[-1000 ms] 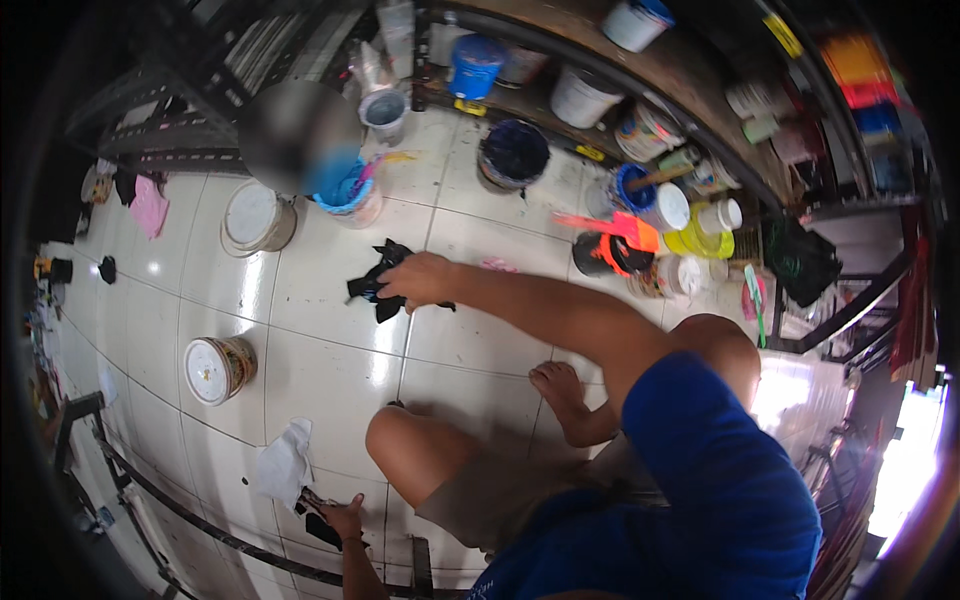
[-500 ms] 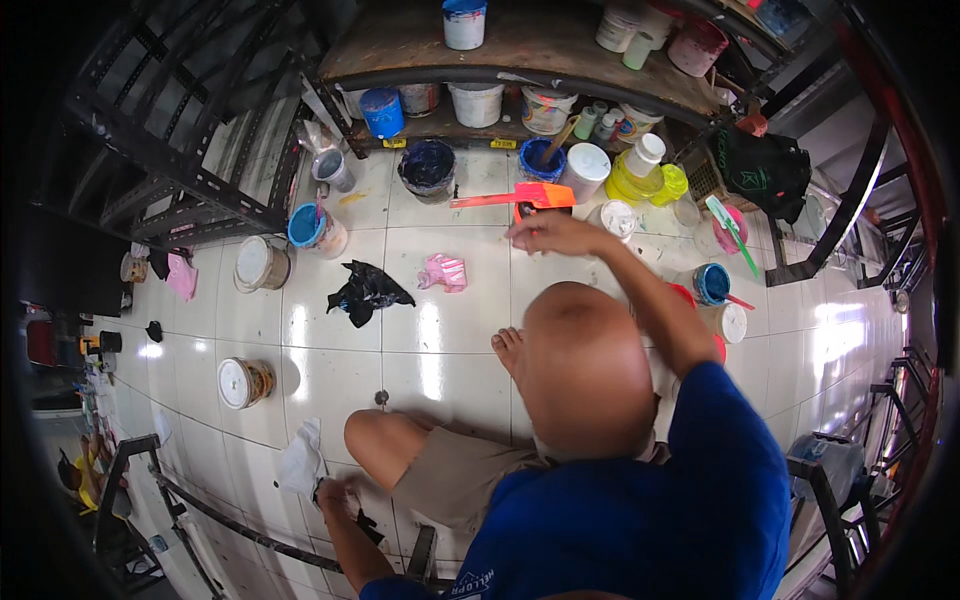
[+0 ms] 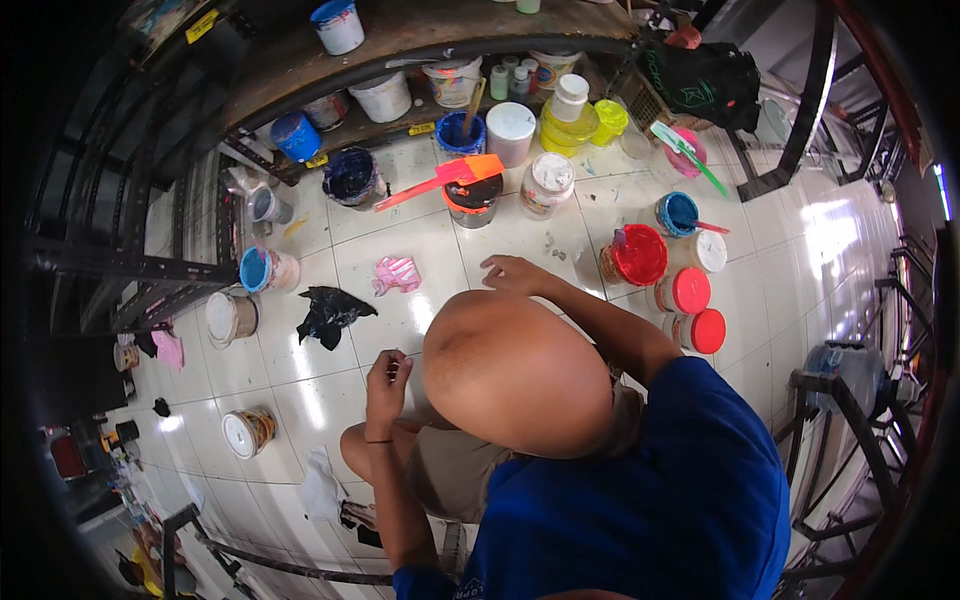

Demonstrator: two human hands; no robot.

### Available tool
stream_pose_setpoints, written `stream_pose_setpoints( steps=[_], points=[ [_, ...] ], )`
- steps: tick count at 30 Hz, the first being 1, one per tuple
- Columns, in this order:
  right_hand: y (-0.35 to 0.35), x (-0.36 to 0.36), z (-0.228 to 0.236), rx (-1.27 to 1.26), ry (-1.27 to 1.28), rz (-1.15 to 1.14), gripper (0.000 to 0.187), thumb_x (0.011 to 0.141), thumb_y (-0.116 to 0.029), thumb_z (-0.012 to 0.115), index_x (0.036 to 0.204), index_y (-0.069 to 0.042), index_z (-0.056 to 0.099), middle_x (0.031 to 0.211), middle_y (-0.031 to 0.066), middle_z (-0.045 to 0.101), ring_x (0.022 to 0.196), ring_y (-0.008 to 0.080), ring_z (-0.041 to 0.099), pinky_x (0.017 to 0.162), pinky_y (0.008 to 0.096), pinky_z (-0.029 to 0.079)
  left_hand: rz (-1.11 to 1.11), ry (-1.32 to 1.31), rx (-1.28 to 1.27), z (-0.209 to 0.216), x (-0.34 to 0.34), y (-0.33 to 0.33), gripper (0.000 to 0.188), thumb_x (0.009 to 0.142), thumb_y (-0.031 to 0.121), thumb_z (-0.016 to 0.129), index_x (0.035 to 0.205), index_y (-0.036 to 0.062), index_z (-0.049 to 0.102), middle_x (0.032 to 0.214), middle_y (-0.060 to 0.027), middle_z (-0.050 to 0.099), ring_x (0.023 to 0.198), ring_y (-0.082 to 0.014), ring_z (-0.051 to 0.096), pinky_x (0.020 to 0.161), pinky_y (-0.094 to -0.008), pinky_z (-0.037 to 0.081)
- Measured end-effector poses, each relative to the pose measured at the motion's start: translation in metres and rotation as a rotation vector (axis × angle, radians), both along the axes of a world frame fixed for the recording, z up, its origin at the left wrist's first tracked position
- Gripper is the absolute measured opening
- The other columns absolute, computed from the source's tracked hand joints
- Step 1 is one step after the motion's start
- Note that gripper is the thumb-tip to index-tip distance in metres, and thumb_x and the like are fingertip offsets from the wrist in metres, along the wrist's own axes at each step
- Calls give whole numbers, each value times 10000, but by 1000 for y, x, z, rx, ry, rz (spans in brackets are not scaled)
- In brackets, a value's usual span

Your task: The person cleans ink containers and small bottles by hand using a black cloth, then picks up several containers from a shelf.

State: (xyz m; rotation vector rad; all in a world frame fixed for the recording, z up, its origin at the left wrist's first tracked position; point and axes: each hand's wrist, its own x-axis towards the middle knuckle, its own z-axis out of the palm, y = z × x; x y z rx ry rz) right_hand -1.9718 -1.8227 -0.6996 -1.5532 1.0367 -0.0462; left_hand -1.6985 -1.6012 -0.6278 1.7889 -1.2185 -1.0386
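My left hand is raised beside my bent knee, fingers loosely curled and a little apart, with nothing visible in it. Beyond the knee, my right hand reaches over the tiles with its fingers partly stretched out and holds nothing. Ahead of it, a red-orange spatula lies across the top of a dark tub with an orange rim. A white-lidded jar stands to the right of that tub. Left of my right hand lie a crumpled pink striped wrapper and a black plastic bag.
An open red paint tub and red-lidded jars stand at right. A green-handled spatula rests over a pink container. Several buckets line the shelf. A white cloth lies at lower left, near a metal rail.
My left hand has risen from beside the white cloth to my knee. My right hand has drawn back from near the orange spatula. The view has shifted, bringing the red tub into sight.
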Motion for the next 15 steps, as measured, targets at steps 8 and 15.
stream_pose_setpoints(
  steps=[8,15],
  points=[
    [-40,-12,-24,-425,232,-324,845,848,-173,571,1495,8,59,997,227,677,939,386,652,853,461,493,54,53,150,-67,-14,16,119,953,89,574,946,-28,594,783,-75,627,685,-117,553,652,-275,477],
    [-75,-25,-57,-284,261,-487,948,834,-157,562,1495,-11,-101,895,267,657,812,365,653,762,438,509,130,-17,23,-78,-7,12,177,947,153,611,921,-21,595,785,-86,638,690,-142,562,666,-293,477]
  ],
)
